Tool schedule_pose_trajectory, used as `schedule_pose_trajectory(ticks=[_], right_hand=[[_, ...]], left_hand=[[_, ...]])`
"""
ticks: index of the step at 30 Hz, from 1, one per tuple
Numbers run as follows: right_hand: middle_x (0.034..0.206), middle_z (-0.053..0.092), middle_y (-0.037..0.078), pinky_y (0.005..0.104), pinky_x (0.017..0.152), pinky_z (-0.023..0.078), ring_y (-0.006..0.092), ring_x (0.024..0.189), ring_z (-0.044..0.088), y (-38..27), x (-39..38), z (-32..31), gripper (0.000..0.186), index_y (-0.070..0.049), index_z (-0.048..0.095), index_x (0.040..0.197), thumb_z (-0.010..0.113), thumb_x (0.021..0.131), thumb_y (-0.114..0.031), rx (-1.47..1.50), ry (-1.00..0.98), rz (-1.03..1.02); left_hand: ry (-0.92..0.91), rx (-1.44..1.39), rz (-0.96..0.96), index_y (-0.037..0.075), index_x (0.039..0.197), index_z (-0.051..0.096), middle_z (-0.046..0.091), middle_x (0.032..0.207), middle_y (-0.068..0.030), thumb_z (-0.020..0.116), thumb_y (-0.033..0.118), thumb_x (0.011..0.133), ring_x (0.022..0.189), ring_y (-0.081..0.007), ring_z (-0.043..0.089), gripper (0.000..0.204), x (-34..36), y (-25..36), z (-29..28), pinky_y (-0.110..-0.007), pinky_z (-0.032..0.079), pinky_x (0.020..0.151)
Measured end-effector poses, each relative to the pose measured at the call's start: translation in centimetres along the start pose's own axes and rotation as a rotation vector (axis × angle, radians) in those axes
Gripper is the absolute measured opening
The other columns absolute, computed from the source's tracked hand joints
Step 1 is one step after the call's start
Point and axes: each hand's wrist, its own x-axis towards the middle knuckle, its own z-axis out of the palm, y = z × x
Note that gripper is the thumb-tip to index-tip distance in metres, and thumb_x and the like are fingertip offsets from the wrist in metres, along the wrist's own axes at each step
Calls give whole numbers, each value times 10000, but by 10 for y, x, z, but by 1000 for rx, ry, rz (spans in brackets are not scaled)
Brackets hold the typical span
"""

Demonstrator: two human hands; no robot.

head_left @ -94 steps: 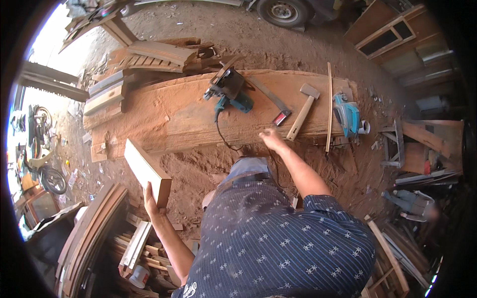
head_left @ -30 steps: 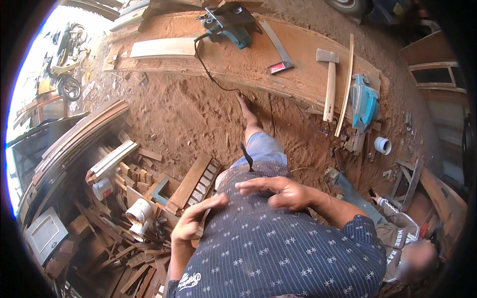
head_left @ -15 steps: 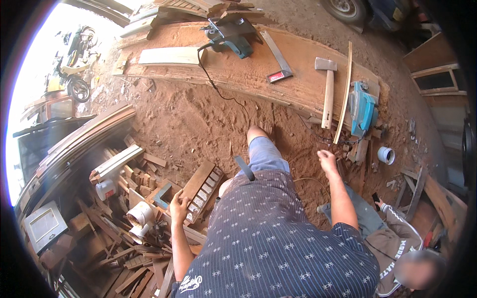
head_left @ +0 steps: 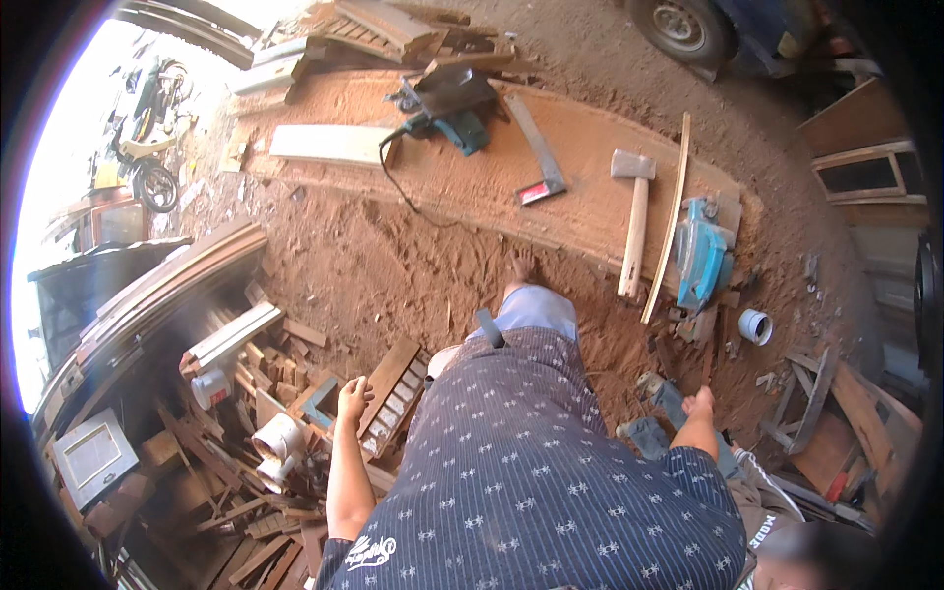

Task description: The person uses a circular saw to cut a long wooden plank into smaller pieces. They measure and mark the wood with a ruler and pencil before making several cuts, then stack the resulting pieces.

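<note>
My left hand [head_left: 354, 401], fingers loosely curled and apart, is raised beside a wooden frame piece with pale slats [head_left: 395, 401] and holds nothing. My right hand [head_left: 699, 404] hangs out to the right with its fingers drawn in; nothing shows in it. Ahead, a sawdust-covered wooden bench [head_left: 580, 211] carries a teal circular saw [head_left: 460, 130], a try square [head_left: 541, 157], a mallet [head_left: 637, 216], a thin wood strip [head_left: 671, 211] and a blue electric planer [head_left: 703, 258]. A pale plank [head_left: 329, 143] lies at its left.
Scrap wood [head_left: 221, 462] is heaped at the left, with a white bucket [head_left: 278, 438] and a blue-grey metal square [head_left: 320, 401] among it. A white pipe piece [head_left: 755, 326] lies at the right. Another person [head_left: 762, 501] is at the lower right. A vehicle wheel [head_left: 680, 29] stands beyond the bench.
My left hand has come away from the slatted wooden piece. My right hand has swung back and to the right, lower in the view. The view has shifted slightly.
</note>
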Motion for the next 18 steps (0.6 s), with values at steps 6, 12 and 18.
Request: schedule_pose_trajectory(ticks=[6,12,18], right_hand=[[1276,520,203,511,942,497,349,1118,588,-30,-2,-44,580,31,446,1340,486,944,-390,255,208,102],[1206,553,196,488,908,525,340,1056,614,-53,-10,-59,586,59,449,1286,490,945,-416,365,272,108],[1153,590,198,465,871,554,340,1007,641,-68,-20,-103,608,84,435,1265,499,949,-432,296,176,109]], left_hand=[[-11,17,123,35,1345,594,726,1080,-91,696,263,961,844,-177,717,458,49,69,30,-299,535,702],[3,-88,229,25,1020,702,711,883,-78,680,248,981,737,-166,693,228,68,143,62,-324,577,712],[17,-17,213,9,1315,547,728,1006,-107,642,196,994,733,-157,678,383,62,155,74,-286,540,658]])
